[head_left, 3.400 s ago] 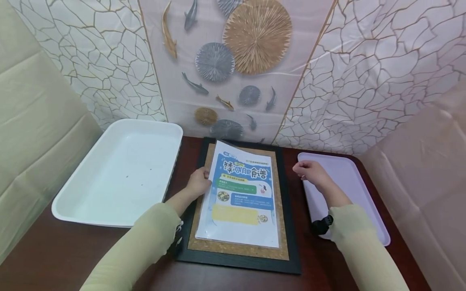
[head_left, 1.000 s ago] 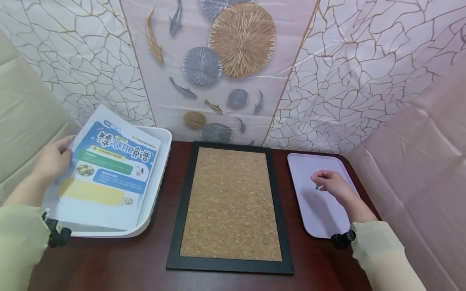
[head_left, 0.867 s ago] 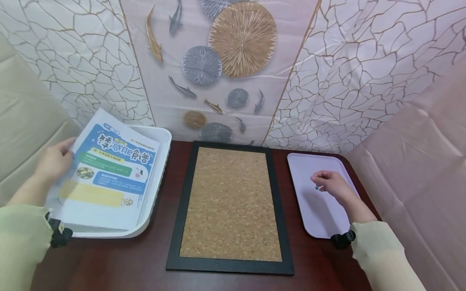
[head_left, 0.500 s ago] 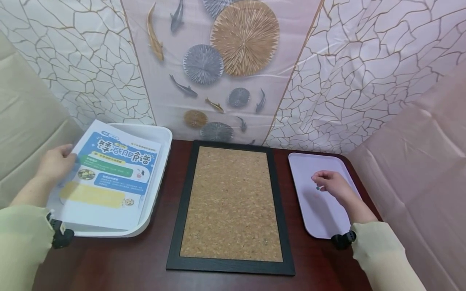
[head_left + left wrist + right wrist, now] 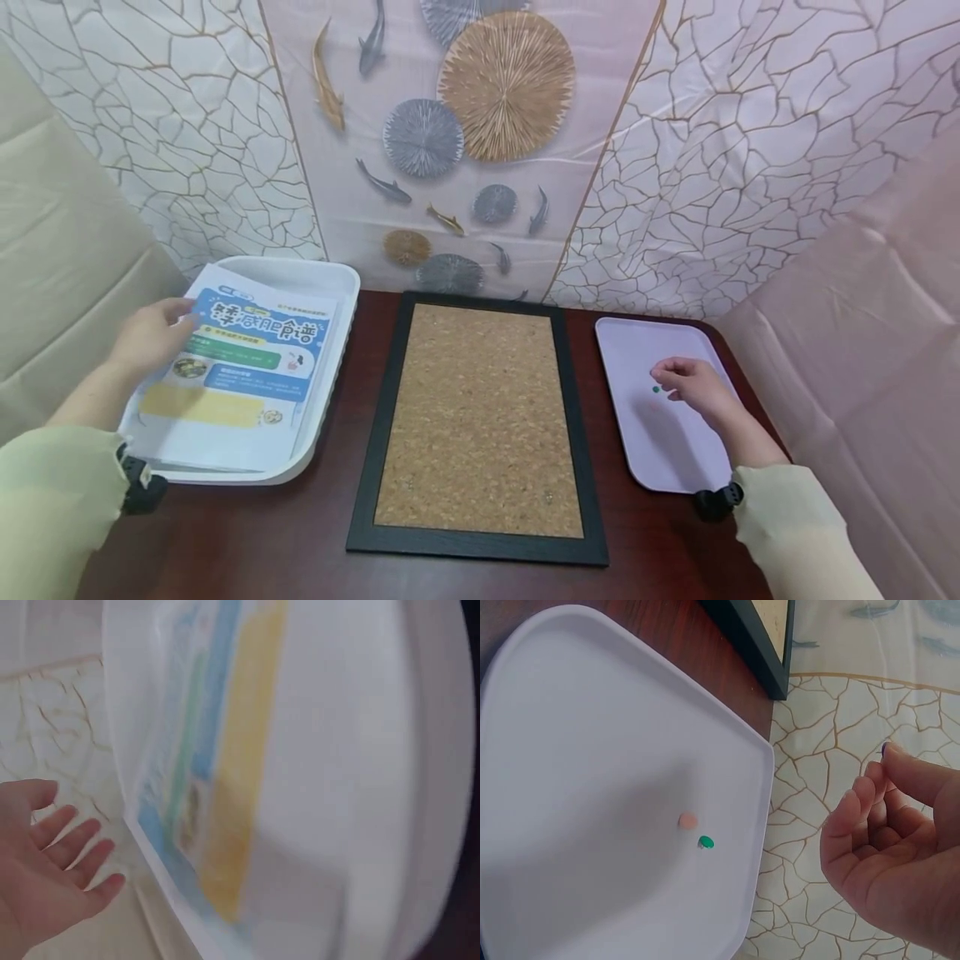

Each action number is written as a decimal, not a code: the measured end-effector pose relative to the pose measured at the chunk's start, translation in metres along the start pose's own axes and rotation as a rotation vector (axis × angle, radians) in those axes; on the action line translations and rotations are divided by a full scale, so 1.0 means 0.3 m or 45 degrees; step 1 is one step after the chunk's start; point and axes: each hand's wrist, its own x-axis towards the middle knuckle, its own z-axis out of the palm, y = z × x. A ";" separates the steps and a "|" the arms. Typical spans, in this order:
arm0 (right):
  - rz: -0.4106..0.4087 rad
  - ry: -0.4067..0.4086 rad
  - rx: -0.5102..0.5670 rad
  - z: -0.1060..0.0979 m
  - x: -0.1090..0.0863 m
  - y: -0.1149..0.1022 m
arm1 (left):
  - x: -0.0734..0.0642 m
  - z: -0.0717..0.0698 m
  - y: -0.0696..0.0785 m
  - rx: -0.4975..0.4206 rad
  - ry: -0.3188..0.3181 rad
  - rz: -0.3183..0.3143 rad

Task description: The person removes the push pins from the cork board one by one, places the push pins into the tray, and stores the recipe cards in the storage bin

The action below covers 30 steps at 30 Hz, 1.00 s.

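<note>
My left hand [image 5: 152, 337] is over the left edge of the printed sheets [image 5: 225, 437], its fingers spread and apart from the paper in the left wrist view. A blue, green and yellow poster page tops these sheets inside the white tray [image 5: 343, 333]. Above the lilac tray [image 5: 637, 342], my right hand [image 5: 892, 840] pinches a tiny dark blue thumbtack [image 5: 885, 749] between thumb and forefinger, the other fingers curled. Below it, a green thumbtack [image 5: 706, 842] and a peach thumbtack [image 5: 688, 820] are on the lilac tray.
Between the trays lies a black-framed cork board [image 5: 480, 417] on the dark red-brown table [image 5: 300, 533]. A patterned cloth backdrop [image 5: 450, 192] stands behind, with padded beige panels [image 5: 862, 333] on both sides.
The sheets went from the cork board into the white tray, and my left hand has let go of them. My right hand moved over the lilac tray; the green thumbtack shows apart from its fingertips.
</note>
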 end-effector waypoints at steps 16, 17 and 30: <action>0.095 0.058 -0.065 -0.006 -0.061 0.070 | -0.003 0.250 0.401 -0.448 -0.024 0.273; 0.098 0.059 -0.075 -0.001 -0.062 0.077 | -0.003 0.266 0.413 -0.482 -0.030 0.282; 0.121 0.127 -0.187 0.075 -0.076 0.172 | -0.014 0.416 0.472 -0.637 -0.132 0.341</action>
